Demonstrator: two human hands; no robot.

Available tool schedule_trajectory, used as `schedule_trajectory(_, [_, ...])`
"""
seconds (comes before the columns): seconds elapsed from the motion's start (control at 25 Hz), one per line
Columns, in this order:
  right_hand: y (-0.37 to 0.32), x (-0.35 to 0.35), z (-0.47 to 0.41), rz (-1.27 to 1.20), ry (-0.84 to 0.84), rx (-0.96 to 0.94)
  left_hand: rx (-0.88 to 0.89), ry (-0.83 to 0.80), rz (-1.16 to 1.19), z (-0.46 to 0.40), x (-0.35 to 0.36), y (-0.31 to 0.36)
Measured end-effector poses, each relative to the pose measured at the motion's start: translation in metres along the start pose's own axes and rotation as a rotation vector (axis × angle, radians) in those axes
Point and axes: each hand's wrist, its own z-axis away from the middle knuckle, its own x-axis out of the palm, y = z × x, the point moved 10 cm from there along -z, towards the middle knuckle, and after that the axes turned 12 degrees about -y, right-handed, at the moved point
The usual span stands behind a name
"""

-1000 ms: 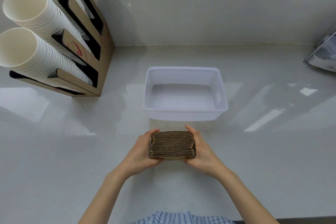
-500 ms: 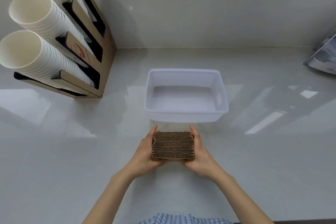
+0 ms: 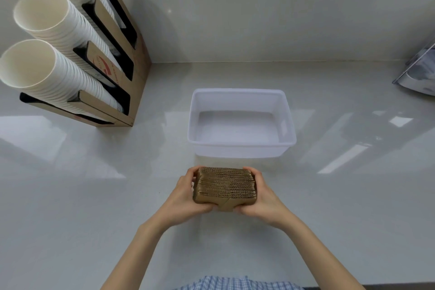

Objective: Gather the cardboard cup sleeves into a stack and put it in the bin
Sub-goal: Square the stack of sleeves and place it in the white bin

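A thick stack of brown cardboard cup sleeves is pressed between both hands, its corrugated edges facing up. My left hand grips its left end and my right hand grips its right end. The stack is held just in front of the near wall of a translucent white plastic bin, which holds nothing. One sleeve's corner pokes out below the stack, between my thumbs.
A cardboard cup dispenser with three long rows of white paper cups stands at the back left against the wall. A silvery object sits at the right edge. The glossy white counter spreads all around.
The stack has tipped slightly toward me and a sleeve corner now shows at its bottom. Both hands keep their hold in about the same spot before the bin.
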Motion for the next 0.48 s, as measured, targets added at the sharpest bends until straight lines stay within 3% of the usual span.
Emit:
schedule_trajectory(0.24, [-0.012,0.001,0.005,-0.296,-0.112,-0.033,0.060,-0.033,0.242,0.007,-0.007,0.031])
schedule_trajectory(0.48, [-0.016,0.003,0.007,-0.334,-0.149,-0.024,0.095,-0.029,0.305,0.010,-0.005,0.042])
